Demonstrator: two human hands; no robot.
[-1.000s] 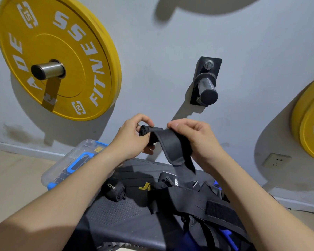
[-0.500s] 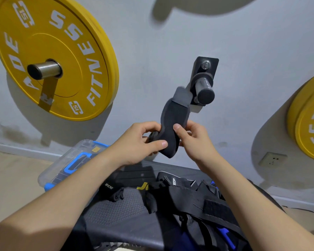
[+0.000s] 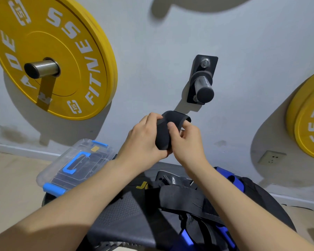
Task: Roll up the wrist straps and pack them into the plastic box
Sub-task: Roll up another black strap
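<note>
Both the left hand and the right hand grip a black wrist strap in mid-air, half rolled. More straps lie loose on the bench; the plastic box sits lidded beside them, so most packing remains

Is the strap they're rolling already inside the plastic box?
No: the left hand and right hand both grip the black strap in the air, apart from the plastic box, whose lid is on.

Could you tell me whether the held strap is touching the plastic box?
Apart. Head view shows the strap held up before the wall, with the left hand between it and the box.
</note>
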